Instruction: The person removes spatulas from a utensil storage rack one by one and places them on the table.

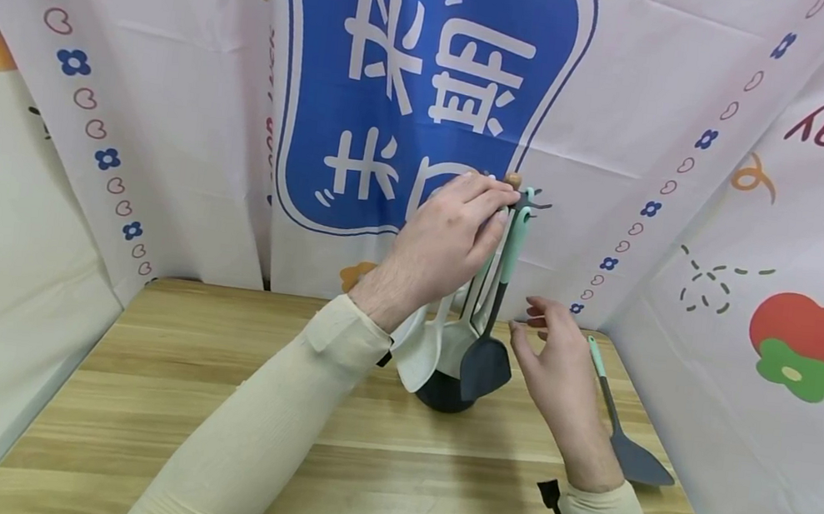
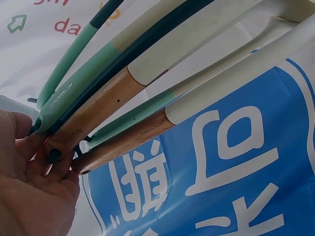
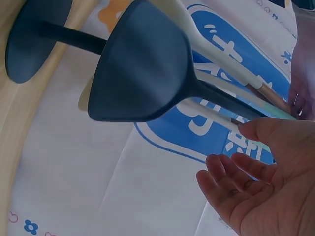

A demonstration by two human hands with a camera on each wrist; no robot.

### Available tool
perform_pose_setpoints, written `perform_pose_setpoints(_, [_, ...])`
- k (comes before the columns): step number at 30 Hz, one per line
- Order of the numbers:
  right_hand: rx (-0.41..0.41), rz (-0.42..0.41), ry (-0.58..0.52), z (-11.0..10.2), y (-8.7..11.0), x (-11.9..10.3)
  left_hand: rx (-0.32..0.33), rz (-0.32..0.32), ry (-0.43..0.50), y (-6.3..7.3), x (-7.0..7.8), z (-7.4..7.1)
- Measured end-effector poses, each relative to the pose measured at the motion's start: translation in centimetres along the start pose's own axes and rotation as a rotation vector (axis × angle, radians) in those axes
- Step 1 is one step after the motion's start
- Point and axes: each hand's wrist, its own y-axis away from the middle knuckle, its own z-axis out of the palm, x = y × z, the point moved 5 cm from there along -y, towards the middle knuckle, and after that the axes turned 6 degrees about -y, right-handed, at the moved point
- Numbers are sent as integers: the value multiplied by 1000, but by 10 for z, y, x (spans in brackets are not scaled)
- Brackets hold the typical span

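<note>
Utensils [image 1: 457, 341] hang in a cluster above a black base [image 1: 446, 396] on the wooden table [image 1: 219, 371], blades down and handles up. The left hand [image 1: 448, 227] is at the handle tops; in the left wrist view its fingers lie against the end of a wooden handle [image 2: 101, 103], beside a dark hook [image 2: 54, 156]. Whether they pinch that end or merely touch it cannot be told. The right hand [image 1: 555, 364] holds nothing, its thumb and fingers apart, near the hanging dark turner [image 1: 486, 369]. A second turner [image 1: 639, 461] lies on the table, right of that hand. The work in hand appears to concern the hook ends. It is best done by controlling one handle close to its hole, aligning hole with hook, and keeping neighbouring handles undisturbed. The right hand could steady a swinging blade; sideways force might tip the base.
</note>
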Motion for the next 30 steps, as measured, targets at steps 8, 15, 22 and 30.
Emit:
perform_pose_setpoints(8, [-3,-4,-40,10,-2,-7,-4,-13,8,1,-2,2])
perform_pose_setpoints(15, [40,-14,-164,17,-5,-13,-12,-17,17,1,-2,1])
perform_pose_setpoints(22, [80,30,-309,26,-6,-16,0,-8,21,0,-2,2])
perform_pose_setpoints(30, [108,47,-324,33,-7,-16,15,4,24,0,-1,1])
